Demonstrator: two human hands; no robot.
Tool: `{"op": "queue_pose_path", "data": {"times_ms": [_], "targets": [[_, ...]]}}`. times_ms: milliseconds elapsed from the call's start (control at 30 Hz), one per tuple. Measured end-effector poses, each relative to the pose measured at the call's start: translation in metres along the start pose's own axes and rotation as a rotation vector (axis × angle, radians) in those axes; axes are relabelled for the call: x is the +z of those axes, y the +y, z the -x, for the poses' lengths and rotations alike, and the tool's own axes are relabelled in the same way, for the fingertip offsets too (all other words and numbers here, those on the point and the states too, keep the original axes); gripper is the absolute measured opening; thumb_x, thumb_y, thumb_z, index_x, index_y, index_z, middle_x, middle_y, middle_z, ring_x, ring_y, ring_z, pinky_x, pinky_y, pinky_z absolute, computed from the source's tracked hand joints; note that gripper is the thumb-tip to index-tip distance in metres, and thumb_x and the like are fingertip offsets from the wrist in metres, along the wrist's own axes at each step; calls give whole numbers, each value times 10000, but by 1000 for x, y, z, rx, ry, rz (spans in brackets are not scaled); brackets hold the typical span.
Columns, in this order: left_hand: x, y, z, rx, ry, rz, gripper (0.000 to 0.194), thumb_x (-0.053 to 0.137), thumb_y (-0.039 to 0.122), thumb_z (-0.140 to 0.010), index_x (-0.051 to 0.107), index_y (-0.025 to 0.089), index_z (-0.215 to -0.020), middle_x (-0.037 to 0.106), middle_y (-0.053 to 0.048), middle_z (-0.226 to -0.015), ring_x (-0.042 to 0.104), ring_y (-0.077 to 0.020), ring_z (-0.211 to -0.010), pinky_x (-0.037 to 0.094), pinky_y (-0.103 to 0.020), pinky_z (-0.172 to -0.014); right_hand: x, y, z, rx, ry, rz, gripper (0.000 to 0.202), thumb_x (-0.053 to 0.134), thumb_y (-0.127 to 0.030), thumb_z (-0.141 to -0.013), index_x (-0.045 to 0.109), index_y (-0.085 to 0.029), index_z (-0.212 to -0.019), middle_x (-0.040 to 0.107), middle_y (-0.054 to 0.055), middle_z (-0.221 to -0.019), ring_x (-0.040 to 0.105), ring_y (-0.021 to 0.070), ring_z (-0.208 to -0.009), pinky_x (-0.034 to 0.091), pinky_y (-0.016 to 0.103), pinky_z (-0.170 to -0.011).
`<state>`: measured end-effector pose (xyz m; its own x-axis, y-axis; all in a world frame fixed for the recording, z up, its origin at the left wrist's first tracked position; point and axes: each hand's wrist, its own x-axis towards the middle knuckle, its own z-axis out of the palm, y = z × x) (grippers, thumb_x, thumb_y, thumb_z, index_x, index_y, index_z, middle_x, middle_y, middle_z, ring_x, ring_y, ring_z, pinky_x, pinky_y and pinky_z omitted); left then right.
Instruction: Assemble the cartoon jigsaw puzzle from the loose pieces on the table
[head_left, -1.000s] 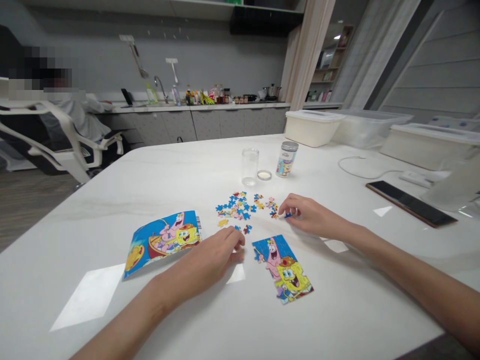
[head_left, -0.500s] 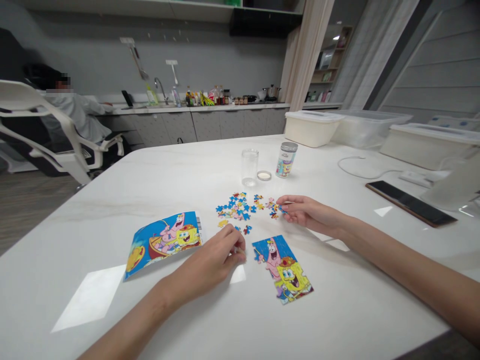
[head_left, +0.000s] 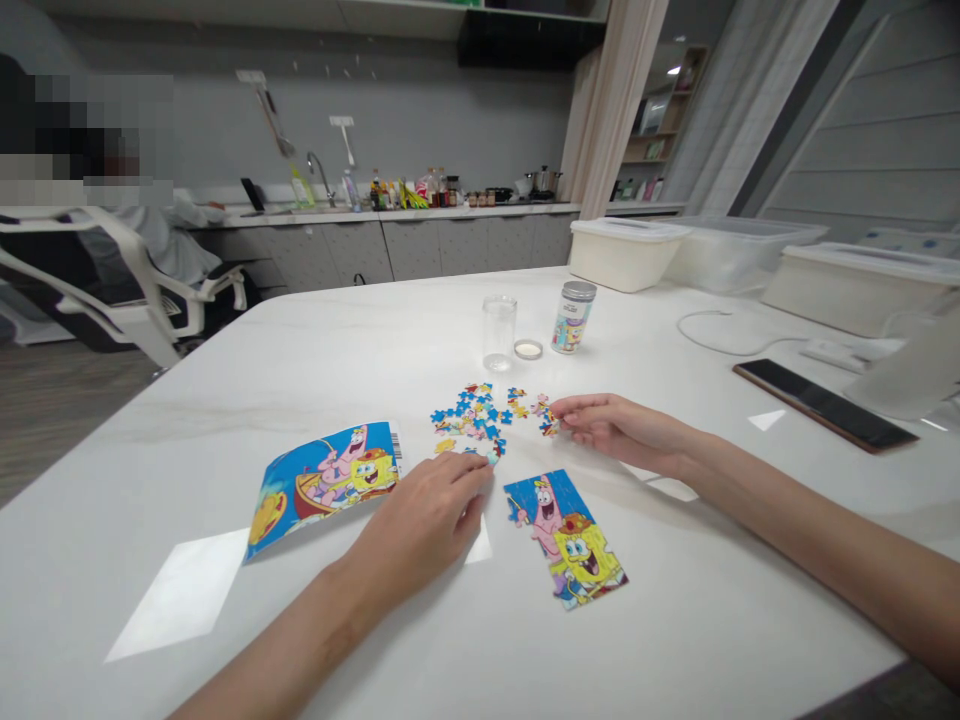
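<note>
Compared with half a second ago, the left hand (head_left: pixel 435 505) has reached a little farther forward, and its fingertips, held narrow, are now at the near edge of the loose puzzle pieces (head_left: pixel 481 408) in the centre of the frame. A pale bit shows at the tip — I cannot tell if it is gripped. The right hand (head_left: pixel 630 430), right of centre, stays beside the pile with fingers close together; whether it holds a piece, I cannot tell. The joined puzzle section (head_left: pixel 577 540), lower centre, looks the same, so it seems no piece is added to it.

The picture sheet (head_left: pixel 330 475) lies curved at left of centre on the glossy white table (head_left: pixel 225 375). Behind the pieces stand a clear jar (head_left: pixel 499 335) and a printed can (head_left: pixel 574 318) — with a lid (head_left: pixel 528 349) between them. In the upper left, a person sits in a chair (head_left: pixel 124 250) near the kitchen counter (head_left: pixel 442 212).
</note>
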<state>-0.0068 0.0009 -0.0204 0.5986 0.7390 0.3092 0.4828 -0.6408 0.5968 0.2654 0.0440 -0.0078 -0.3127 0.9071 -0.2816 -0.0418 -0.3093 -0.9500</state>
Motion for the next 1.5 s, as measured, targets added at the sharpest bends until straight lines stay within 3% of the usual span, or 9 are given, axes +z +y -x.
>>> {"op": "queue_pose_path", "data": {"times_ms": [167,333,567,700,1000,1167,1400,1500], "targets": [[0,2,1,31,-81,-250,233,421,145,-884,642,215,-904,614,-109,-1044,547,-246,-892,420,-393,-767,-1,0,-1,-22,18,-14,202,636,-153,-770,639,-188,-969,637,68,-972,603,169,-901,506,337,-880],[1,5,1,21,-122,-462,216,413,134,-875,593,199,-976,560,-91,-900,486,-219,-749,361,-345,-645,-2,2,-1,-10,16,-34,181,647,-166,-767,615,-184,-943,616,57,-909,591,158,-829,512,331,-831],[1,7,2,26,-145,-472,152,426,121,-869,548,199,-824,524,-66,-848,451,-199,-714,300,-329,-624,0,0,0,30,45,-97,227,667,-120,-759,613,-184,-970,600,30,-865,581,134,-788,499,297,-830],[2,5,1,41,-126,-466,165,427,124,-873,567,206,-901,536,-61,-845,456,-200,-716,294,-324,-618,1,-1,1,51,39,-135,209,648,-98,-771,618,-178,-962,609,30,-857,591,130,-788,499,299,-869],[5,6,2,21,-122,-606,208,391,154,-900,539,161,-1046,547,-76,-890,511,-225,-785,390,-354,-671,6,-3,6,136,-78,-201,198,606,-96,-825,599,-133,-1019,665,106,-1066,649,160,-989,452,296,-1018],[5,7,3,22,-158,-636,150,384,134,-900,520,176,-947,533,-52,-871,507,-209,-757,410,-351,-650,8,-5,8,165,-104,-206,184,599,-139,-852,577,-138,-1034,648,140,-1159,611,208,-1120,439,330,-1040],[4,8,3,16,-172,-645,114,396,120,-897,492,181,-897,531,-48,-872,498,-194,-746,397,-336,-637,11,-2,10,46,-167,6,254,679,-202,-804,617,-161,-1047,615,104,-1188,588,215,-1126,441,370,-1012],[4,9,3,18,-173,-638,111,398,121,-899,491,183,-896,530,-46,-876,496,-192,-751,393,-334,-640,11,0,8,-56,-132,214,196,670,-252,-811,635,-167,-984,649,88,-1066,613,202,-1032,472,375,-943]]}}
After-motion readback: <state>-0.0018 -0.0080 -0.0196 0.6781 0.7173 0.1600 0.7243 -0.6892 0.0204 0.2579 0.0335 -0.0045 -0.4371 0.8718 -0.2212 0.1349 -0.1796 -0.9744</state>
